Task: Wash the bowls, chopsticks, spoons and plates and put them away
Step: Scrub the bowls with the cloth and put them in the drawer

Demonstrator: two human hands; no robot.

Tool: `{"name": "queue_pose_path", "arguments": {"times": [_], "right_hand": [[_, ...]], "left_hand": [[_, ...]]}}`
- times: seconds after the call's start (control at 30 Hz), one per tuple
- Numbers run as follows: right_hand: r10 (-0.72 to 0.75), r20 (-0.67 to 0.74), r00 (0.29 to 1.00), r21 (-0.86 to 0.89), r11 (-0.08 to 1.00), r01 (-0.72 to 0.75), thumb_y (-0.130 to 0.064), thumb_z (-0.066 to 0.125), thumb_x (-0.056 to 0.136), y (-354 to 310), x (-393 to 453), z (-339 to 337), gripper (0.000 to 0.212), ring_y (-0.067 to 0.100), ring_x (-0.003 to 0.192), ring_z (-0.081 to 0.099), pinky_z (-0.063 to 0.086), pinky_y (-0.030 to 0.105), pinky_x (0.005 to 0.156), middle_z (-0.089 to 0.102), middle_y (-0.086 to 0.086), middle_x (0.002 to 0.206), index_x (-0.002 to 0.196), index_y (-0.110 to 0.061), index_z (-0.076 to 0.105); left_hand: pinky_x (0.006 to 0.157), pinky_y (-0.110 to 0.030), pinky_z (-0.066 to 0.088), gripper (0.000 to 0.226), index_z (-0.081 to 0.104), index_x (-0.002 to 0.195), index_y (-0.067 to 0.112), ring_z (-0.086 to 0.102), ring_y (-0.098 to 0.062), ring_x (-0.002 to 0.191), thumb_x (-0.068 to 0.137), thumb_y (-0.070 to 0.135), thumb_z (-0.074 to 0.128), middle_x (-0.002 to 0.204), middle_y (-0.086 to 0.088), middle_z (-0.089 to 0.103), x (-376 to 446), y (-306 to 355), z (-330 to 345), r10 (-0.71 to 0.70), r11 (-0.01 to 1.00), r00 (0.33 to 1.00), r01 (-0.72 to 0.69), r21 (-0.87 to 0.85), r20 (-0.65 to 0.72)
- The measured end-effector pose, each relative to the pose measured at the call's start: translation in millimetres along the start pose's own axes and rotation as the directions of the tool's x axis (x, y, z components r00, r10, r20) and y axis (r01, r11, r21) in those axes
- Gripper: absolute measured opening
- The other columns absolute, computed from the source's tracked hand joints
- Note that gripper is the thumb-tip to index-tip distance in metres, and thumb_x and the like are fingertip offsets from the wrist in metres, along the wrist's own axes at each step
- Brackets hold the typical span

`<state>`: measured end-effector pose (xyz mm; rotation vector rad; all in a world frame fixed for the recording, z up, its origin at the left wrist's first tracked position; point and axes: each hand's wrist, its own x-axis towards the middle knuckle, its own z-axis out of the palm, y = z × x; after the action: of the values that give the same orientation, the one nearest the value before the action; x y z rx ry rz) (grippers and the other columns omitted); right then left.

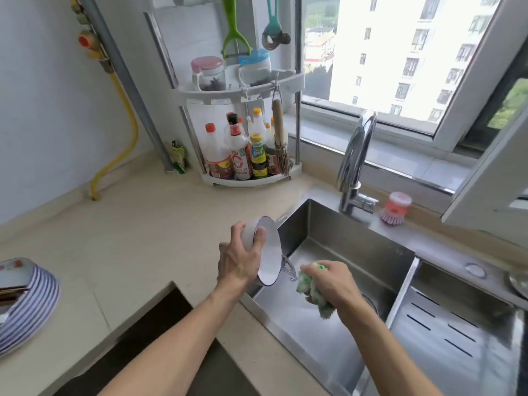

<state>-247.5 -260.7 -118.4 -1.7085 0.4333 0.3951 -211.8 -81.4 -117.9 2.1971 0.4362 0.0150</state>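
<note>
Your left hand (243, 252) has its fingers curled over the outside of a white bowl (268, 252), the thumb hooked over the dark rim, so the bowl is gripped, not cradled. It sits just left of centre in the frame, tipped on edge with its mouth facing right toward the basin, and a thin stream of water (288, 268) runs off its lowest rim into the sink (357, 244). Your right hand (331, 284), lower and to the right of the bowl, is bunched around a green-and-white cloth (311, 292), fingers wrapped tight over it; the cloth's tail hangs below the palm. The relation that matters: the bowl's open face points straight at the cloth hand, the two lie near each other but apart, with only the draining water between them. The bowl's rim runs roughly from upper left to lower right, so the cloth would enter from the right, and your right hand is the nearer one for that. I judge you are emptying the bowl, either before wiping or after rinsing; the blur at the rim makes it hard to say which. At the left edge of the frame a striped stack of plates (31, 307) waits on the counter (128, 238), well apart from both hands. The faucet (354, 158) stands above the basin, upper right of the bowl.
</note>
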Motion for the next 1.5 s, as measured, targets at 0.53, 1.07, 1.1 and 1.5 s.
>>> {"name": "queue_pose_path", "arguments": {"times": [0.53,1.07,1.1,1.5], "right_hand": [[-0.139,-0.055,0.989,0.054,0.988,0.142,-0.009,0.062,0.084,-4.5,2.2,-10.5,0.024,0.016,0.057,0.060,0.049,0.031,0.051,0.073,0.015,0.082,0.101,-0.020,0.074],[-0.390,0.558,0.733,-0.742,0.162,0.651,0.001,0.058,0.077,-18.4,24.0,21.4,0.091,0.014,0.150,0.016,-0.008,0.049,0.121,0.026,-0.004,0.160,0.156,-0.024,0.019],[-0.392,0.529,0.753,-0.688,0.322,0.651,0.002,0.056,0.075,-22.7,19.5,28.3,0.088,0.015,0.143,0.030,-0.008,0.046,0.122,0.041,-0.004,0.151,0.153,-0.027,0.025],[-0.363,0.567,0.739,-0.535,0.519,0.666,0.003,0.053,0.073,-36.1,8.3,34.7,0.080,0.006,0.126,0.046,-0.011,0.043,0.119,0.052,-0.010,0.131,0.145,-0.028,0.037]], "left_hand": [[0.082,-0.028,0.033,0.056,0.040,0.141,0.033,0.040,-0.020,0.102,0.095,0.064,0.041,0.120,-0.011,0.056,19.2,23.0,9.1,0.141,0.975,0.988,-0.151,0.165,0.070],[0.074,-0.027,0.039,0.044,0.054,0.126,0.029,0.054,-0.020,0.104,0.100,0.061,0.038,0.120,-0.001,0.059,20.1,38.2,-12.1,0.087,0.995,0.986,-0.078,-0.061,0.145],[0.072,-0.028,0.039,0.043,0.055,0.125,0.028,0.054,-0.020,0.102,0.101,0.059,0.038,0.118,-0.001,0.059,17.4,41.3,-10.5,0.089,0.993,0.991,-0.081,-0.084,0.099],[0.059,-0.020,0.034,0.042,0.057,0.122,0.027,0.053,-0.014,0.088,0.101,0.058,0.039,0.105,0.004,0.057,9.5,54.3,-15.1,0.068,0.991,0.998,-0.065,-0.114,0.019]]}}
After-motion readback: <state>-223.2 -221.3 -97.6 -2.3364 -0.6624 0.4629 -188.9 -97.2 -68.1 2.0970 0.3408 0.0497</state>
